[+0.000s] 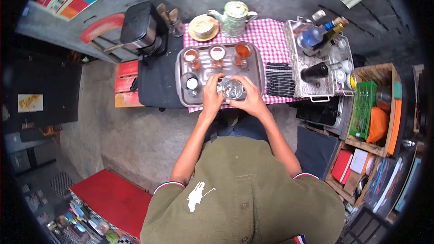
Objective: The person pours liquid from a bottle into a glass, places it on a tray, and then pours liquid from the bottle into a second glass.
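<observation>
My left hand point(212, 92) and my right hand point(250, 97) are close together over the front of a brown tray point(181, 98). A clear glass point(233, 89) sits between my right thumb and fingers. Another clear glass point(220, 86), partly covered, shows inside the curl of my left hand. Across the back of the tray stand three filled glasses: a red-topped one point(191, 56) at left, a white-topped one point(217, 53) in the middle and a red one point(242, 51) at right. Left of my left hand stands a dark glass with a white spot inside point(192, 83).
Behind the tray are a green enamel teapot point(235, 19) and a bowl on a yellow plate point(203, 28). A coffee machine point(139, 26) stands left. To the right lie a folded dark striped cloth point(280, 79) and a wire basket point(296, 81) with bottles.
</observation>
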{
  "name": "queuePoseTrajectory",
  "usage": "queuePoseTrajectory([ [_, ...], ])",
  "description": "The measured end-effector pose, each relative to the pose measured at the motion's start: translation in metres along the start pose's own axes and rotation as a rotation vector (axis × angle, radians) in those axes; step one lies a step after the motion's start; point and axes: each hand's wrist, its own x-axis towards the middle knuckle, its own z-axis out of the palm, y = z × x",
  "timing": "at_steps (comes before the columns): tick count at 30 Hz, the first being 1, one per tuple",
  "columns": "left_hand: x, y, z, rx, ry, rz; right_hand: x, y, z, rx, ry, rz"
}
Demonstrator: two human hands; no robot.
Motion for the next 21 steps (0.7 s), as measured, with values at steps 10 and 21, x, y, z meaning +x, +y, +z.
queuePoseTrajectory([
  [10,0.007,0.028,0.081,-0.187,-0.221,-0.048,-0.035,0.035,-0.08,-0.02,0.065,0.087],
  [21,0.003,0.073,0.137,-0.083,-0.353,-0.019,-0.046,0.077,-0.155,-0.072,0.037,0.056],
])
